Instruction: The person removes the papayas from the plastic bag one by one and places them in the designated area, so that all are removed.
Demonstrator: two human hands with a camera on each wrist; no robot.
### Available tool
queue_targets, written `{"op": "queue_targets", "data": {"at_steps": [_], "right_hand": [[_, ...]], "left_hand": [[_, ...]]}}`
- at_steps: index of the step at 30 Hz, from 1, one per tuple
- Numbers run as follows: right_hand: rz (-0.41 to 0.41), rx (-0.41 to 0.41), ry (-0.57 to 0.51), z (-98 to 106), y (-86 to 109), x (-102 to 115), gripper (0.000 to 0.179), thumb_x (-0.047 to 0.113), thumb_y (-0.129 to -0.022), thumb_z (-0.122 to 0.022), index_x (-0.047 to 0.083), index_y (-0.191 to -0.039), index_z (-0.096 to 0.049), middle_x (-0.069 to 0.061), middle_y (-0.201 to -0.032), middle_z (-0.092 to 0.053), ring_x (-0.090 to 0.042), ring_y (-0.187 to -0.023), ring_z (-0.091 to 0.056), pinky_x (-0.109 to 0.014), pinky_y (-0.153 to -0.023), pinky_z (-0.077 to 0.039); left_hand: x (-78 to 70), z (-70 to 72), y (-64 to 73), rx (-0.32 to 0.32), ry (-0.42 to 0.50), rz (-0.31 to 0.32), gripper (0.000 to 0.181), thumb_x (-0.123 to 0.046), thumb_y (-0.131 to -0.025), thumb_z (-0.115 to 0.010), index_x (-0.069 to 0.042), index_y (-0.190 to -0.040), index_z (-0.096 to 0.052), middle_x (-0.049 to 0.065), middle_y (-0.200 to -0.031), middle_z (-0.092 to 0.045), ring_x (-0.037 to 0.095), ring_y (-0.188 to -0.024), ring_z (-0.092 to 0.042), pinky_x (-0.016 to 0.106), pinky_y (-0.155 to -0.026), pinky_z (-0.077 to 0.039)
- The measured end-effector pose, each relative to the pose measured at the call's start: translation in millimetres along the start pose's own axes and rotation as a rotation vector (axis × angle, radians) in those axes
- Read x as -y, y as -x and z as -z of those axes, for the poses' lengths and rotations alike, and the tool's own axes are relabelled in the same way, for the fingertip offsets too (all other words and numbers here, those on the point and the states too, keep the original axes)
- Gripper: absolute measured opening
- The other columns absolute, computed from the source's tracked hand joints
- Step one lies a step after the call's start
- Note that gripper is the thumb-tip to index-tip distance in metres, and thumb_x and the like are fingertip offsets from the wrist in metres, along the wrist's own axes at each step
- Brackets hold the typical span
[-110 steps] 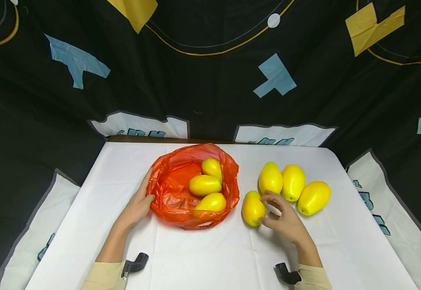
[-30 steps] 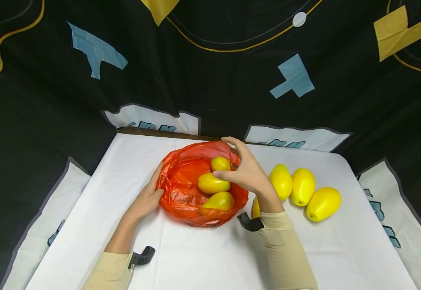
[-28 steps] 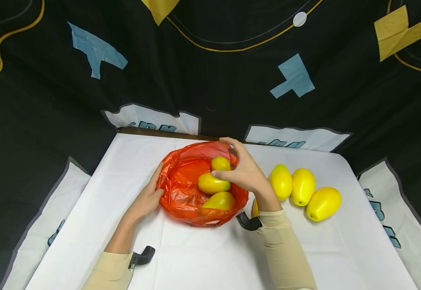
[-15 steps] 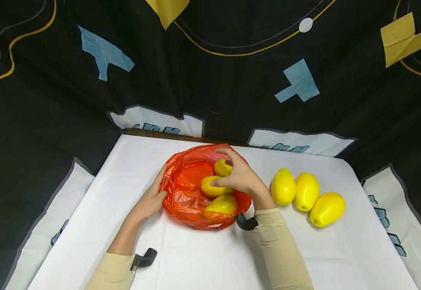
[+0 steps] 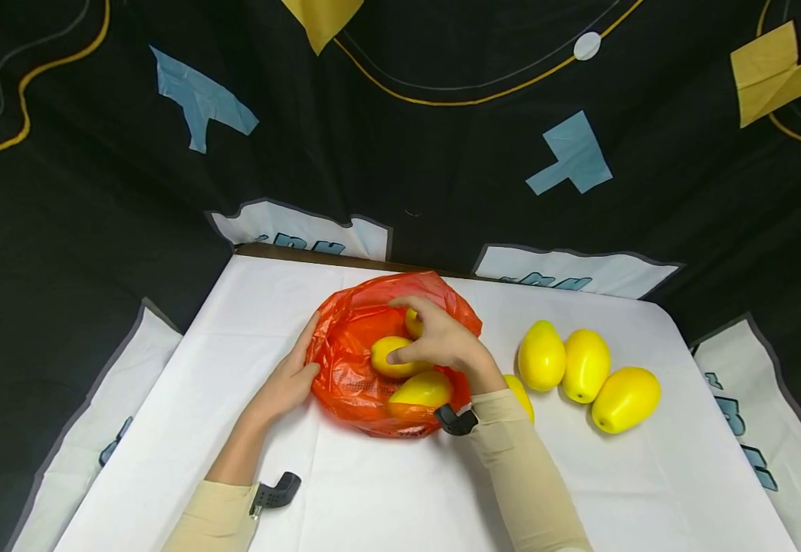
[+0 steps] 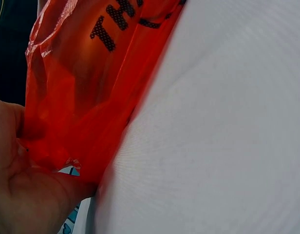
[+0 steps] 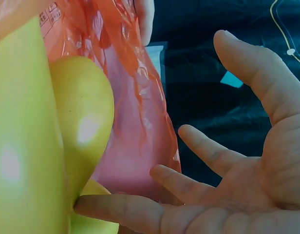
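A red plastic bag [image 5: 355,360] lies with its mouth wide, holding three yellow mango-like fruits. My left hand [image 5: 288,383] grips the bag's left side, its thumb [image 6: 67,190] in front and the fingers mostly behind the film. Inside the mouth, my right hand [image 5: 448,341] reaches over the fruits with spread fingers. Its thumb overlaps the middle fruit [image 5: 381,360]; in the right wrist view one fingertip touches a yellow fruit [image 7: 84,117]. The front fruit [image 5: 422,389] shows well, while the back fruit [image 5: 412,325] is mostly behind the right hand.
Right of the bag, three yellow fruits [image 5: 586,366] sit together on the white-covered table [image 5: 372,491]. Another fruit [image 5: 520,397] is partly hidden by my right forearm. A black curtain [image 5: 400,176] with taped patches hangs behind the table.
My right hand has left the fruit on the table and moved left into the bag. The middle fruit has shifted slightly left with it. My left hand keeps its hold on the bag.
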State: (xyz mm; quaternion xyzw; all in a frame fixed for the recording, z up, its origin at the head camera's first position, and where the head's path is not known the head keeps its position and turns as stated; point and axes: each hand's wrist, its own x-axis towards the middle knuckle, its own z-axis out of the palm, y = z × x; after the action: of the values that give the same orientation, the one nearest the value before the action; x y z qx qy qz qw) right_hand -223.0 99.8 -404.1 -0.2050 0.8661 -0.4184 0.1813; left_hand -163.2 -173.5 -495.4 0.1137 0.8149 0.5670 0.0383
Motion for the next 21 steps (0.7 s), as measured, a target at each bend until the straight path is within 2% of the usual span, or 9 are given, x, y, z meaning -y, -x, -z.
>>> {"op": "queue_targets", "data": {"at_steps": [6,10,15,18,21], "right_hand": [[0.033,0.043,0.051,-8.1,-6.5,3.4,0.075,0.025,-0.068,-0.087,0.031,-0.133,-0.05,0.008,-0.135,-0.045,-0.018,-0.119,-0.04,-0.042,-0.093,-0.047],[0.031,0.07,0.061,-12.6,-8.8,4.6,0.075,0.017,-0.067,-0.085,0.035,-0.132,-0.05,0.005,-0.139,-0.043,-0.023,-0.123,-0.04,-0.045,-0.092,-0.049],[0.043,0.105,0.087,-18.0,-10.9,6.5,0.078,0.007,-0.066,-0.082,0.037,-0.13,-0.052,0.003,-0.149,-0.034,-0.031,-0.13,-0.037,-0.043,-0.087,-0.052],[0.06,0.116,0.119,-22.0,-12.3,7.3,0.077,0.003,-0.066,-0.082,0.036,-0.13,-0.054,0.002,-0.152,-0.031,-0.033,-0.131,-0.037,-0.04,-0.085,-0.053],[0.059,0.123,0.146,-26.1,-13.3,7.9,0.076,0.002,-0.068,-0.082,0.035,-0.131,-0.054,0.003,-0.149,-0.036,-0.032,-0.129,-0.039,-0.04,-0.088,-0.051]], "left_hand": [[-3.6,-0.3,1.5,0.003,0.006,0.023,0.083,0.005,-0.094,-0.039,-0.035,-0.157,-0.002,-0.011,-0.162,-0.005,0.018,-0.147,-0.006,0.054,-0.116,-0.011],[-18.1,0.7,5.5,0.013,0.028,0.038,0.081,0.007,-0.093,-0.038,-0.026,-0.158,-0.003,-0.002,-0.163,-0.005,0.024,-0.147,-0.005,0.056,-0.115,-0.009],[-37.6,3.4,12.3,0.023,0.006,0.052,0.077,0.007,-0.094,-0.039,-0.016,-0.158,-0.003,0.007,-0.163,-0.005,0.028,-0.147,-0.006,0.053,-0.116,-0.008],[-40.9,4.5,13.6,0.02,0.003,0.05,0.077,0.007,-0.094,-0.039,-0.015,-0.158,-0.003,0.008,-0.163,-0.005,0.028,-0.147,-0.006,0.052,-0.116,-0.008],[-41.2,5.1,13.4,0.018,0.016,0.043,0.077,0.008,-0.093,-0.039,-0.015,-0.158,-0.004,0.008,-0.163,-0.005,0.028,-0.147,-0.006,0.052,-0.116,-0.008]]}}
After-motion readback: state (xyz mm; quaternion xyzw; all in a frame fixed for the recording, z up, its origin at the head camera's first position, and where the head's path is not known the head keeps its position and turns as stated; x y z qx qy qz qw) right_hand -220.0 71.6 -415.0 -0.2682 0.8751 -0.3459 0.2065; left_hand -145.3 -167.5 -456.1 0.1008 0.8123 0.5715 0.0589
